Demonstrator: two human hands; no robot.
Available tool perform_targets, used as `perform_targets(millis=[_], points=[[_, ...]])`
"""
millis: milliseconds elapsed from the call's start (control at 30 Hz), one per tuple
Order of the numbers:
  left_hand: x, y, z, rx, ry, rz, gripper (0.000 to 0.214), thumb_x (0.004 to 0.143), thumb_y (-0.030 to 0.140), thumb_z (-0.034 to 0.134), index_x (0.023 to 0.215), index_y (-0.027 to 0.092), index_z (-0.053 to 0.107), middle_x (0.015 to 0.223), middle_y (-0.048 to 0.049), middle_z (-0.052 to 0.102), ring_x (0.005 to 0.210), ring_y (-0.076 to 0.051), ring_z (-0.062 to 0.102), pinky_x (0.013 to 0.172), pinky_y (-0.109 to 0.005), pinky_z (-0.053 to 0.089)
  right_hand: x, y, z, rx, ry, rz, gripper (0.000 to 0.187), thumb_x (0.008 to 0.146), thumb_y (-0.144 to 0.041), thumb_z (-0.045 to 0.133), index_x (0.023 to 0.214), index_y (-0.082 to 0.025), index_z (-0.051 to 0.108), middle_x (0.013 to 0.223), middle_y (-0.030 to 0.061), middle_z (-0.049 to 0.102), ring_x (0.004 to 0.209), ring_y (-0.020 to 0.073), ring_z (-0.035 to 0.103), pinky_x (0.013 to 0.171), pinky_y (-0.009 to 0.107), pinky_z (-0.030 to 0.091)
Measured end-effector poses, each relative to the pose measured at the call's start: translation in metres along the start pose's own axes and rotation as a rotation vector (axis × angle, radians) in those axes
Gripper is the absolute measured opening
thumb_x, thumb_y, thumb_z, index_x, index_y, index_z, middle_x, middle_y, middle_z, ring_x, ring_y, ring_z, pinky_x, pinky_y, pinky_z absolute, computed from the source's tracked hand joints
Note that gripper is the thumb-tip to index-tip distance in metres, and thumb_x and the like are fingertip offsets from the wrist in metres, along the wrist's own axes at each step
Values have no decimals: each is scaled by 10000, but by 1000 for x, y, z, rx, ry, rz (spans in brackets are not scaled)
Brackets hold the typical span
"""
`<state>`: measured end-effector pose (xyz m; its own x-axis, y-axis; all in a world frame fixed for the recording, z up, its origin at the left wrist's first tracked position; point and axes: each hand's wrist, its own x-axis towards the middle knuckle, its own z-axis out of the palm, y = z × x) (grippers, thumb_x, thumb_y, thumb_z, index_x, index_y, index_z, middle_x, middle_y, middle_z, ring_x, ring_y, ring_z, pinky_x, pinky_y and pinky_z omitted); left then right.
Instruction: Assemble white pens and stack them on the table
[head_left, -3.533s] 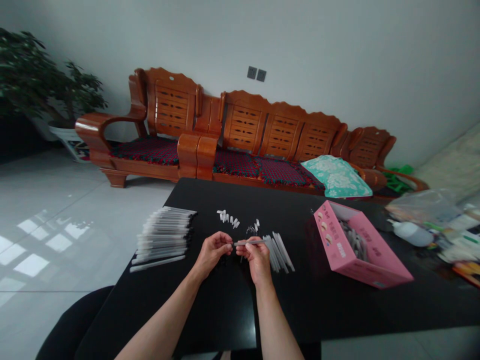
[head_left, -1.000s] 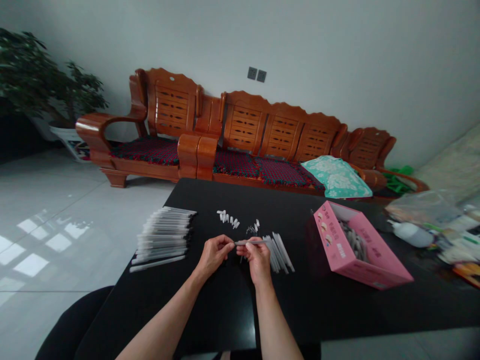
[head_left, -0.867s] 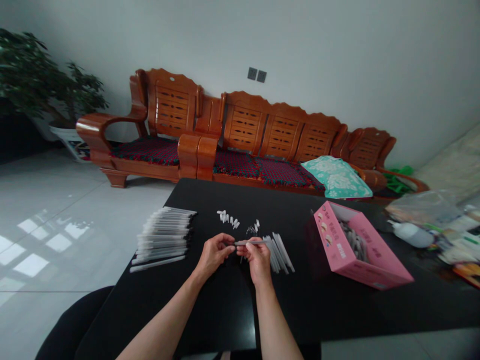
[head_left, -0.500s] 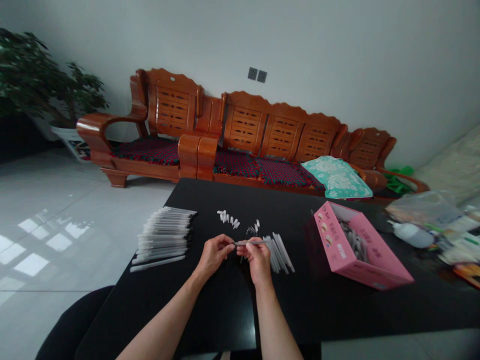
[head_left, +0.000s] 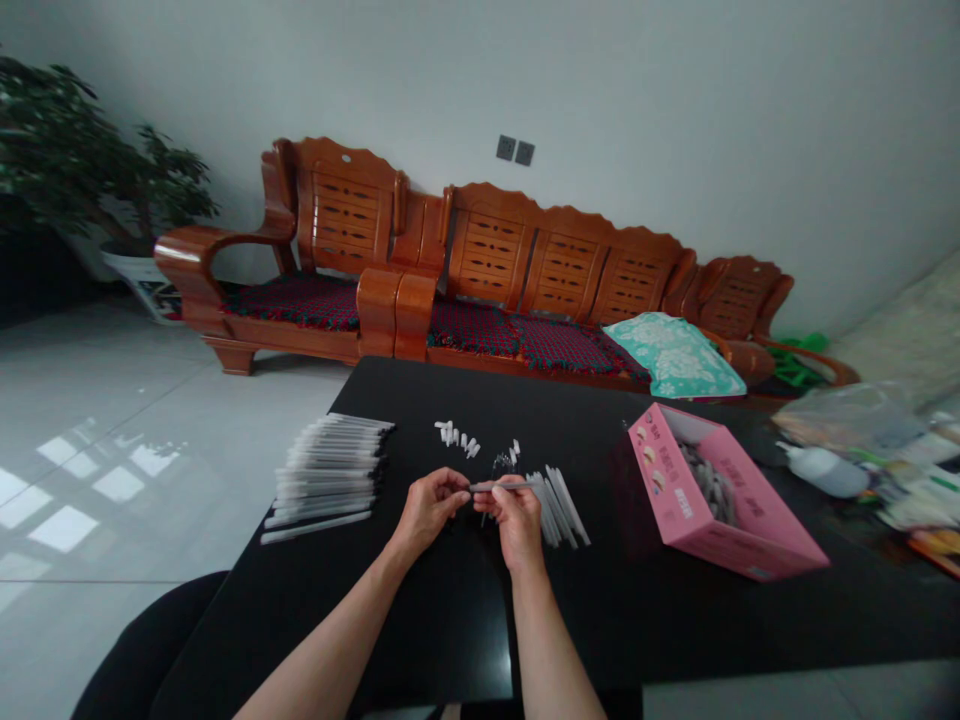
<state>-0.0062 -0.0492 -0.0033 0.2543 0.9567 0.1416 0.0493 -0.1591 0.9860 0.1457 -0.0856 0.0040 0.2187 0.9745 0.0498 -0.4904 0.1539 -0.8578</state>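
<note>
Over the black table, my two hands meet at one slim grey pen point(head_left: 517, 485), held almost level. My right hand point(head_left: 517, 515) is closed round its barrel. The fingers of my left hand point(head_left: 431, 510) pinch the pen's left tip; whatever small part is there is hidden. Just right of my right hand lies a bunch of whitish pen barrels point(head_left: 559, 508). Beyond my hands are several short white caps point(head_left: 455, 437) and a little heap of small clear-and-dark parts point(head_left: 504, 463). A large row of white pens with dark tips point(head_left: 330, 470) lies to the left.
A pink open box point(head_left: 720, 495) holding many grey pieces stands on the right of the black table point(head_left: 600, 620). Farther right are a white bottle point(head_left: 825, 468) and plastic bags point(head_left: 855, 420). A wooden sofa point(head_left: 487, 250) runs behind the table.
Almost nothing differs. Both hands keep the same grip on the pen in the same place, and the view has shifted only very slightly.
</note>
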Motion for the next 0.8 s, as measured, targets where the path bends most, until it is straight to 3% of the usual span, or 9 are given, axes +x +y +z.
perform_targets(millis=[100,267,400,500,667,800], points=[[-1,4,-1,43,28,17,324,772,415,655,947,143,648,641,7,613,459,-89,490,443,-184,347,0,0,0,-5,8,1,227,747,-245,737,868,-162,564,802,57,743,651,195,722,605,305,601],[-1,0,1,58,-2,12,388,854,475,527,681,137,613,509,21,523,415,-82,443,419,-186,306,0,1,0,-10,1,-6,205,761,-232,722,873,-166,563,798,55,744,662,195,724,606,301,603],[-1,-1,1,0,1,15,281,778,421,641,811,142,641,598,15,583,450,-87,482,439,-184,344,0,1,-1,-8,1,-5,198,758,-232,724,863,-164,570,808,61,745,657,193,724,607,299,601],[-1,2,-1,7,19,23,317,754,398,671,951,151,647,689,1,634,469,-87,496,451,-187,360,1,2,-2,-4,8,-1,217,743,-238,738,861,-162,572,801,61,744,650,196,724,605,301,599],[-1,1,0,71,2,38,365,856,457,527,712,140,634,508,24,517,435,-86,449,434,-184,308,1,2,-1,-7,5,2,219,752,-239,731,869,-165,563,806,63,746,657,200,726,601,302,599],[0,-3,1,31,-3,34,301,808,436,602,772,140,644,580,9,568,461,-92,480,447,-185,339,0,1,-1,-2,-2,2,210,755,-232,726,868,-165,563,809,63,747,664,197,726,611,306,603]])
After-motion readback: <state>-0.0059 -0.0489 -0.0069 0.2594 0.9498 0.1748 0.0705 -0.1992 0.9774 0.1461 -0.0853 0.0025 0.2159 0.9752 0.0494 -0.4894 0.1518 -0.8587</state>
